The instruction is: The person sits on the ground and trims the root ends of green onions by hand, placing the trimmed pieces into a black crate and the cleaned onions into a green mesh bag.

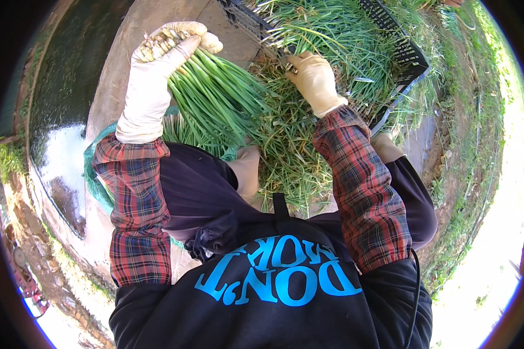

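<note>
My left hand (168, 56), in a pale rubber glove, grips a thick bunch of green-leaved Chinese chives or a similar allium (220, 94) near its whitish root ends. The leaves hang towards the middle. At the near edge of a black plastic crate (404, 94), my gloved right hand (312, 78) has its fingers bent close to some stalk ends; whether it holds any cannot be told. Loose long green stalks (340, 35) fill the crate. Between my legs lies a heap of cut and partly yellowed leaves (292, 148).
Beside my left leg a green mesh bag (97, 163) holds more green stalks (190, 135). Dark water (65, 87) lies at the far left, past a concrete edge (113, 74). Grass and soil (467, 144) run along the right.
</note>
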Action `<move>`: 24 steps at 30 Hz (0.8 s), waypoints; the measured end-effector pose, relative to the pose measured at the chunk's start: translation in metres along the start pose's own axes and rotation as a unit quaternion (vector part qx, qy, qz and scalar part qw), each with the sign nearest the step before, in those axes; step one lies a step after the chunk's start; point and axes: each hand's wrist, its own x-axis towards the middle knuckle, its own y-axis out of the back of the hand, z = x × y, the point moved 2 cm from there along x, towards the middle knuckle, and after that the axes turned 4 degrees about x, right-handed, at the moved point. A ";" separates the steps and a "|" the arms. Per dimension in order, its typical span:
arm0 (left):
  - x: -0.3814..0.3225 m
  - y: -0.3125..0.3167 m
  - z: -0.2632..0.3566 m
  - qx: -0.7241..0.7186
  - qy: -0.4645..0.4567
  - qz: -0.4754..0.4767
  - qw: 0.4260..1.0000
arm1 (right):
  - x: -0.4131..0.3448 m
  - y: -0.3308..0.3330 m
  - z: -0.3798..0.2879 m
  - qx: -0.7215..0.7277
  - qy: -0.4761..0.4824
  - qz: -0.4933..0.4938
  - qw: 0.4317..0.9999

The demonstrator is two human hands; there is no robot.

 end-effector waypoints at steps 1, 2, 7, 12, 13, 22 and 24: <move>0.001 0.000 -0.001 -0.008 0.003 -0.009 1.000 | 0.002 -0.001 -0.004 -0.043 -0.002 -0.039 0.998; 0.002 0.000 -0.002 -0.017 0.007 -0.018 1.000 | 0.003 -0.003 0.002 -0.019 0.004 -0.019 1.000; 0.000 -0.005 -0.004 -0.015 0.007 -0.045 0.999 | 0.009 0.057 0.008 0.268 -0.140 0.136 0.943; 0.000 -0.028 -0.005 0.039 0.001 -0.090 0.995 | 0.005 0.148 -0.003 0.492 -0.164 0.175 0.837; 0.002 -0.035 -0.008 0.046 -0.010 -0.111 0.993 | 0.001 0.159 -0.005 0.478 -0.172 0.177 0.843; -0.006 -0.082 -0.010 0.011 0.039 -0.219 0.975 | -0.004 0.196 -0.051 0.525 -0.107 0.150 0.831; -0.007 -0.085 -0.008 0.027 0.018 -0.227 0.973 | -0.006 0.199 -0.051 0.591 -0.074 0.152 0.789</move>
